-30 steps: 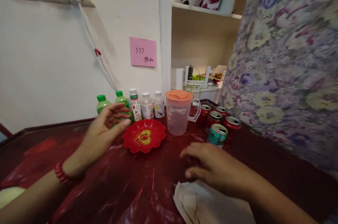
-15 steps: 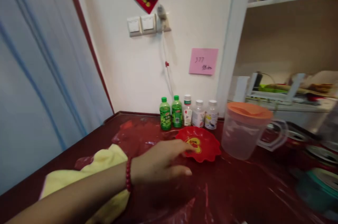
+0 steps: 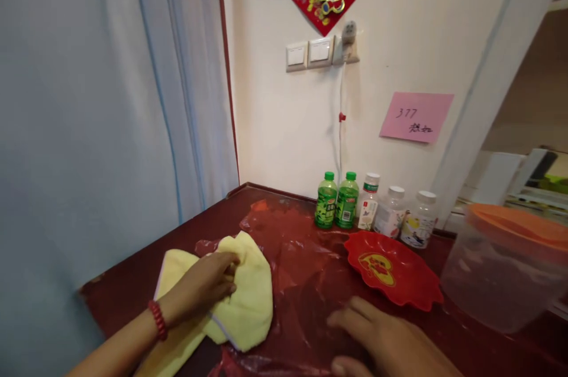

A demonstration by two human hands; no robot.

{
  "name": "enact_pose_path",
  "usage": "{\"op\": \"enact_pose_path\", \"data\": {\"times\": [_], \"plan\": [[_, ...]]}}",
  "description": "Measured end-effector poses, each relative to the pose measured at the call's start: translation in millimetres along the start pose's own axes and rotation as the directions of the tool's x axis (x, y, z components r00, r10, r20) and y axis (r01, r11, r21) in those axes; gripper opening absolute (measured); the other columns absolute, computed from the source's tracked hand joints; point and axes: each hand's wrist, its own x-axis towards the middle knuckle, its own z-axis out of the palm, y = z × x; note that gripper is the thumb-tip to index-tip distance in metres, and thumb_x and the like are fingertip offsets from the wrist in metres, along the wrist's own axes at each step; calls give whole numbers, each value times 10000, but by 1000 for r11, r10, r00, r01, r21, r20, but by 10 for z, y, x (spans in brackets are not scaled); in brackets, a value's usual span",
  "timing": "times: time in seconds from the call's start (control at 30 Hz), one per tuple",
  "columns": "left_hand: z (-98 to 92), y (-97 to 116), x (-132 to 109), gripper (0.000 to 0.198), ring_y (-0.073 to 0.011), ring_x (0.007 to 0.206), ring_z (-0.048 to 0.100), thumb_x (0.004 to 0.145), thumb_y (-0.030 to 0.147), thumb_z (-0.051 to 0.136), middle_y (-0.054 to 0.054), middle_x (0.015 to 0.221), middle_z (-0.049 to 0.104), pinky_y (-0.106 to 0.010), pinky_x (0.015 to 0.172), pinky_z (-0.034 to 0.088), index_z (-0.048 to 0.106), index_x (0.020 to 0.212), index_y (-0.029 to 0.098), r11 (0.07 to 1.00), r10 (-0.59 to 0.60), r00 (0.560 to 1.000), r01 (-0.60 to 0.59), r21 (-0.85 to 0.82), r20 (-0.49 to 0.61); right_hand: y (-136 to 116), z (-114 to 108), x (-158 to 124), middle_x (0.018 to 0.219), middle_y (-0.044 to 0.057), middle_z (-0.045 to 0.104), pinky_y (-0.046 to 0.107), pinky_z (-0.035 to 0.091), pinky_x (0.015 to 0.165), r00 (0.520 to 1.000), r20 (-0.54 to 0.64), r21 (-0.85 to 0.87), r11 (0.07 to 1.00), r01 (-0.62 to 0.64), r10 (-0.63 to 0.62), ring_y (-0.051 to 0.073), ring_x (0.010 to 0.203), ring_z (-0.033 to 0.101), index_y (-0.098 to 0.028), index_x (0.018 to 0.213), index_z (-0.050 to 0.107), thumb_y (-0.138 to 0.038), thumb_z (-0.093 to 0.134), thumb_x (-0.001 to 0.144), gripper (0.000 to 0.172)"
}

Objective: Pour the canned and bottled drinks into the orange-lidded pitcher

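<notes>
I see left hand (image 3: 205, 287) pinching yellow cloth (image 3: 242, 294) at near-left of table (image 3: 133, 282); cloth runs toward me. Right hand (image 3: 390, 344) flat, fingers spread, well right.

The surface (image 3: 306, 282) is open between the cloth (image 3: 248, 294) and plate (image 3: 393, 270); bottles (image 3: 368, 211) and jug (image 3: 506, 270) block the back and right.

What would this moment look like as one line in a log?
left hand: gripping yellow cloth | right hand: flat on red plastic sheet | nearby: red dish, bottles
</notes>
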Motion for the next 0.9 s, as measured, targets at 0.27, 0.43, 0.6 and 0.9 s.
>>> {"op": "enact_pose_path", "data": {"times": [0.27,0.43,0.6,0.9], "plan": [[-227,117,-140,196,-203,826,596,954,345,489,-35,915,658,-296,755,470,644,924,228,975,151,985,-162,-150,-81,-555,403,1051,1528,88,474,460,354,1171,997,-72,438,899,18,15,267,1401,462,-299,1519,430,-208,781,784,820],[-260,241,-189,215,-188,816,564,975,394,490,-26,896,605,-292,751,477,624,931,232,933,152,941,-238,-271,-303,-820,791,1473,1605,144,381,502,342,1175,1000,5,760,650,6,-15,272,1481,359,-228,1599,264,-454,651,923,811],[-99,193,-134,173,-275,1029,572,835,340,613,-73,1089,613,-419,907,488,561,978,257,951,130,807,-265,-157,-576,-1192,998,1620,1471,112,543,461,376,1155,956,-248,833,539,129,155,246,1384,482,-230,1429,530,-481,489,992,505],[10,243,-263,488,-323,1127,631,824,439,691,-96,1313,584,-448,888,591,477,1247,319,828,6,892,-258,-498,-451,-1226,695,1741,795,19,642,323,490,675,850,-409,837,508,205,332,174,726,606,-222,858,565,-583,391,1016,430]]}}
